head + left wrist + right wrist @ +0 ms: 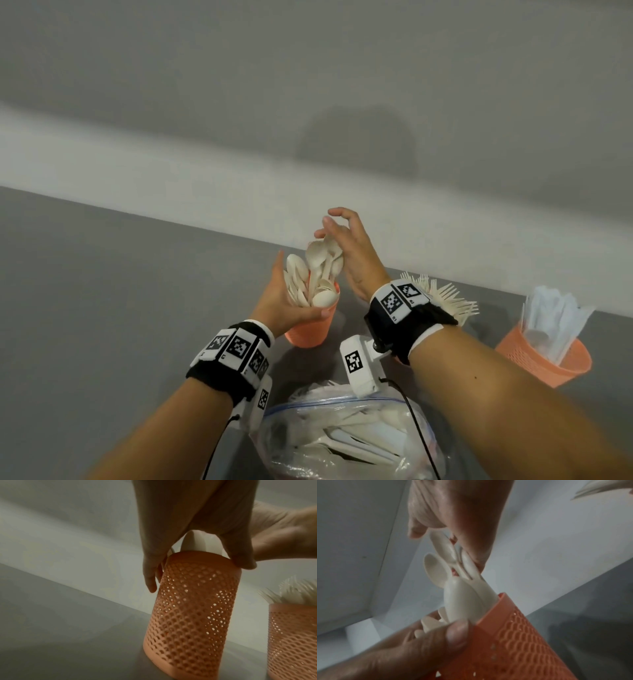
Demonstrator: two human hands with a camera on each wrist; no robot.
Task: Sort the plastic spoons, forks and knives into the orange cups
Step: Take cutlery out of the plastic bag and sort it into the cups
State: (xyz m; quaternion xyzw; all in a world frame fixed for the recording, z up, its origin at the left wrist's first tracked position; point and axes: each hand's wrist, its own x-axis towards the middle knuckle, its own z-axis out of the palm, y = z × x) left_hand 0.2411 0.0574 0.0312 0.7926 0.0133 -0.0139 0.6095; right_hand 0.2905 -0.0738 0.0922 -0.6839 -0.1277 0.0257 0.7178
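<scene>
An orange mesh cup (pixel 308 332) (pixel 192 615) (pixel 513 635) stands on the grey table, packed with white plastic spoons (pixel 323 257) (pixel 460 595). My left hand (pixel 298 287) (pixel 197 574) grips this cup at the rim, thumb on the near side and fingers round the far side. My right hand (pixel 329 226) (pixel 445 545) is above the cup. It holds the bowls of a raised bunch of spoons loosely between thumb and fingers, and their handles are down inside the cup.
White forks (pixel 448 298) fan out of a second orange cup (pixel 291 635) behind my right wrist. A third orange cup (pixel 544 356) with white knives stands at the right. A clear plastic bag (pixel 342 435) of mixed cutlery lies near me. A wall runs behind the table.
</scene>
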